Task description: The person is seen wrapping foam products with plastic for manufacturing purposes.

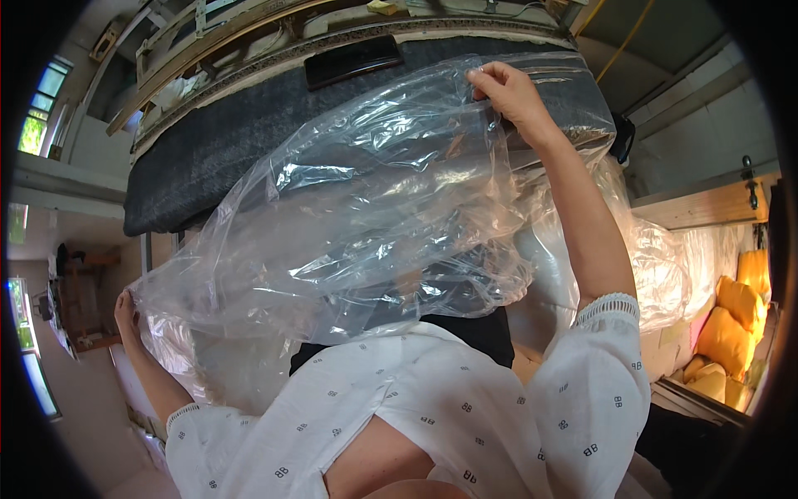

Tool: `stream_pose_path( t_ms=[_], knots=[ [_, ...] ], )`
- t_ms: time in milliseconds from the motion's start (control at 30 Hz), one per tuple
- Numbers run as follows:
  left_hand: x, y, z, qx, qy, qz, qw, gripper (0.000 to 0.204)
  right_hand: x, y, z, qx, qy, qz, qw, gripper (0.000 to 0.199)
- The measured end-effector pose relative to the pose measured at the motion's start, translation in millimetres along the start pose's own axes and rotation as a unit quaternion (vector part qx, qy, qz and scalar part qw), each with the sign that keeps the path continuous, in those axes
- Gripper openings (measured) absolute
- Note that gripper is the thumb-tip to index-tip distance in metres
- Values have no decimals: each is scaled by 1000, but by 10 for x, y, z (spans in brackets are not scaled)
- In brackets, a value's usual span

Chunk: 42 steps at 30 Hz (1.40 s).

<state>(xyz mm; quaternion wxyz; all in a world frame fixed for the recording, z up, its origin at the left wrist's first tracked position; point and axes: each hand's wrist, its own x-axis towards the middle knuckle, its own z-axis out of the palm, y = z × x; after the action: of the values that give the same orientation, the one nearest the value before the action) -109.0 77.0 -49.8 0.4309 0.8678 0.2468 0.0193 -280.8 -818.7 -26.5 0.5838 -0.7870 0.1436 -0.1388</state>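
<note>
A large clear plastic sheet (357, 208), crumpled and shiny, stretches between my two hands and spreads over my lap and the dark padded table (216, 166). Far out at the left, my left hand (125, 309) pinches one edge of it. My right hand (504, 90) is raised over the table's far right part, thumb and fingers closed on another part of the same plastic. Whether the sheet is a single layer or a bag, I cannot tell. More of the plastic lies over the table's right end.
A black phone (353, 62) lies on the table's far side. Behind it runs a wooden frame (233, 37) with a rail. More clear plastic (677, 270) is heaped at the right, near yellow bundles (731, 320) and a wooden board (706, 204).
</note>
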Motion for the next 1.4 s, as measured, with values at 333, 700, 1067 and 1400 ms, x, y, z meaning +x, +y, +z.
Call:
stream_pose_path(
  t_ms=[333, 700, 1067, 1400],
  knots=[
    [-463, 961, 997, 473, 123, 273, 829, 40, 124, -80, -114, -386, 105, 52, 915, 42],
    [-2911, 2351, 2913, 268, -126, 539, 789, 15, 162, 17, -87, -404, 123, -60, 904, 27],
    [-2785, 1608, 2833, -70, -194, 401, 892, 8, 323, 281, -314, -393, 215, -201, 871, 32],
    [-2877, 2015, 2573, -49, -172, 275, 944, 15, 760, -28, -606, -107, -66, -154, 980, 9]
  ],
)
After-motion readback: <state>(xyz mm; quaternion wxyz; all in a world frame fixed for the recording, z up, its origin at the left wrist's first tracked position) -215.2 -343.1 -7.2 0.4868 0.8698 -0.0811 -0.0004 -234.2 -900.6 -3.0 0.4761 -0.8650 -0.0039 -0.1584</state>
